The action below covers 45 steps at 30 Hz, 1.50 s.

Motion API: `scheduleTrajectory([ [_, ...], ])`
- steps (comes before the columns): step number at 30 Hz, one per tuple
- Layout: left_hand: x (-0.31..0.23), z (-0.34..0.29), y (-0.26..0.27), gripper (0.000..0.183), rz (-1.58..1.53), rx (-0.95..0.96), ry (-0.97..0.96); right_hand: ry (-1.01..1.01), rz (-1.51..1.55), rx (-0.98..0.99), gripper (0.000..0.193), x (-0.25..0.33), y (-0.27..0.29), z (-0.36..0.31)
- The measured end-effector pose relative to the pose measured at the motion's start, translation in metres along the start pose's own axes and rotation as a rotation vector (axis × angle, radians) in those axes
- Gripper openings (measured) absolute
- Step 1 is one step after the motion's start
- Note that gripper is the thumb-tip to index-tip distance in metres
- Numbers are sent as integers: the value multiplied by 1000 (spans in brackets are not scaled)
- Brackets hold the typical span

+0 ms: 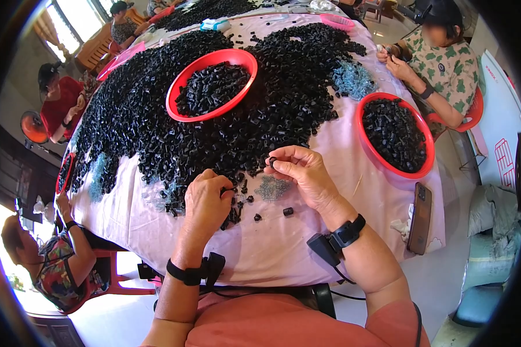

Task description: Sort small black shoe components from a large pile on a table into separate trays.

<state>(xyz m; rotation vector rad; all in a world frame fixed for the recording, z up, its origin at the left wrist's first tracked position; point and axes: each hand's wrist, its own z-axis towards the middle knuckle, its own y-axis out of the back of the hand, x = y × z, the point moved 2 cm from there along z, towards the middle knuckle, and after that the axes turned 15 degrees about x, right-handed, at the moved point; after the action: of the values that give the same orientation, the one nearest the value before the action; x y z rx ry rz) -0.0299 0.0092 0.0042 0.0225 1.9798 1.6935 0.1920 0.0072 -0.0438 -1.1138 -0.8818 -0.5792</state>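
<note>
My right hand (pixel 304 175) pinches a small black plastic part (pixel 272 162) between thumb and forefinger, above the near edge of the heap. Curled beside loose pieces, my left hand (pixel 205 201) has its thumb and fingers pressed together; a dark bit shows at the fingertips, too small to name. A great heap of black plastic parts (pixel 289 75) spreads over the pink-covered table (pixel 260 254). Between my hands lies a small pile of tiny clear bluish-grey pieces (pixel 272 188). A single black part (pixel 288 211) rests on the cloth nearer me.
One red basin (pixel 253 63) of black parts sits on the heap; another red basin (pixel 362 124) stands at the right. A phone (pixel 419 218) lies by the right table edge. Bluish pieces (pixel 353 80) lie beyond. Co-workers sit around, including a person in a patterned shirt (pixel 446 63).
</note>
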Motion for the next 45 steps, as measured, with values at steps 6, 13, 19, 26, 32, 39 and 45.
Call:
scheduleTrajectory([
  [6,1,1,-1,17,17,-15,-31,7,-31,-33,15,4,-5,0],
  [13,-1,4,-3,14,3,40,-38,-48,-160,7,19,3,-6,0],
  [19,-7,3,4,14,-56,-2,-93,-60,-170,11,21,6,-11,0],
  [26,-27,2,16,8,-453,8,-136,-97,-182,49,17,1,-11,0],
  [32,-36,0,18,7,-535,35,-121,-152,-179,135,15,-2,-18,-3],
  [39,-34,3,11,9,-551,28,-152,-158,-162,185,15,-11,-22,-3],
  [45,-34,4,6,10,-523,7,-214,-163,-158,170,15,-6,-25,-3],
])
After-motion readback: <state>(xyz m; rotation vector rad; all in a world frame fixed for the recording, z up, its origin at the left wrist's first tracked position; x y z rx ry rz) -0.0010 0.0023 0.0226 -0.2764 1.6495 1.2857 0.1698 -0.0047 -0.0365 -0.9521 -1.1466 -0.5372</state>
